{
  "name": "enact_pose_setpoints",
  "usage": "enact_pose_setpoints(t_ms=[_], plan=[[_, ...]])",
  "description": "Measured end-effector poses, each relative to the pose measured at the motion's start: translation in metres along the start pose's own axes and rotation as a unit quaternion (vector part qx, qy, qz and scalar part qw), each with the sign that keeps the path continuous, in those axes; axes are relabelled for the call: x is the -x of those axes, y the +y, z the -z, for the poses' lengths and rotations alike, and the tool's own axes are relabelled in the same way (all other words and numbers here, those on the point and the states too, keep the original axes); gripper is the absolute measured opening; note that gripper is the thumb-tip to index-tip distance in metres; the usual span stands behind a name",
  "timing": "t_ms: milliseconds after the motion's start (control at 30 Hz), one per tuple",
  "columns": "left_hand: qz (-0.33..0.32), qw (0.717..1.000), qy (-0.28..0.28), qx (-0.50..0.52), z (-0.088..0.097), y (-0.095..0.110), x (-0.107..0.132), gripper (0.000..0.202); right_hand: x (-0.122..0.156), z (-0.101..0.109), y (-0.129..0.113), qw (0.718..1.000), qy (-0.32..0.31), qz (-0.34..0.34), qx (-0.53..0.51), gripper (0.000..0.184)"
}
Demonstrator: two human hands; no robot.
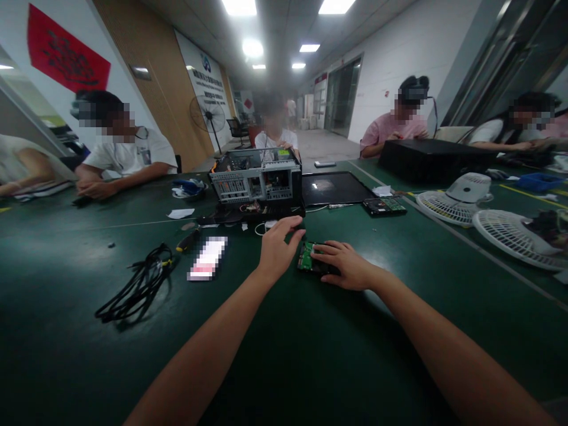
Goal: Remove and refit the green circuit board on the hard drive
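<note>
A hard drive with a green circuit board facing up is on the green table. My right hand covers its right part, fingers across the top and thumb along the near edge. My left hand hovers just beyond the drive's left end, its thumb and forefinger curved with a gap between them and nothing visible in it. Past my hands stands an opened computer case, its metal frame and inner parts showing. A second hard drive lies farther off to the right, circuit board up.
Left of my hands are a lit phone, a screwdriver and a coiled black cable. A black panel lies beside the case. White fan parts and a large black box occupy the right. Several people sit around the table.
</note>
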State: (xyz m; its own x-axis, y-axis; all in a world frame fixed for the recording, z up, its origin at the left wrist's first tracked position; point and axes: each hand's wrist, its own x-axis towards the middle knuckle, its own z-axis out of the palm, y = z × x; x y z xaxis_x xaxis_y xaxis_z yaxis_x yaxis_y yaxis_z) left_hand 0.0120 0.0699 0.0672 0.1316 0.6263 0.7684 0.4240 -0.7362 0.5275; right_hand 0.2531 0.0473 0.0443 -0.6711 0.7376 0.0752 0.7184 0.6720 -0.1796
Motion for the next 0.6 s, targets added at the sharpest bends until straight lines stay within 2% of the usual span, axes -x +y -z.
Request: enact_pose_setpoints(t_ms=[300,600], plan=[[0.018,0.999,0.046,0.007,-0.0023,-0.0007,0.0025,0.022,-0.0011,0.0022,-0.0043,0.999,-0.011,0.025,-0.019,0.070],[0.002,0.999,0.014,-0.039,0.0043,0.0011,-0.0015,0.020,-0.0012,-0.0005,-0.0096,0.999,-0.013,0.023,-0.022,0.072]])
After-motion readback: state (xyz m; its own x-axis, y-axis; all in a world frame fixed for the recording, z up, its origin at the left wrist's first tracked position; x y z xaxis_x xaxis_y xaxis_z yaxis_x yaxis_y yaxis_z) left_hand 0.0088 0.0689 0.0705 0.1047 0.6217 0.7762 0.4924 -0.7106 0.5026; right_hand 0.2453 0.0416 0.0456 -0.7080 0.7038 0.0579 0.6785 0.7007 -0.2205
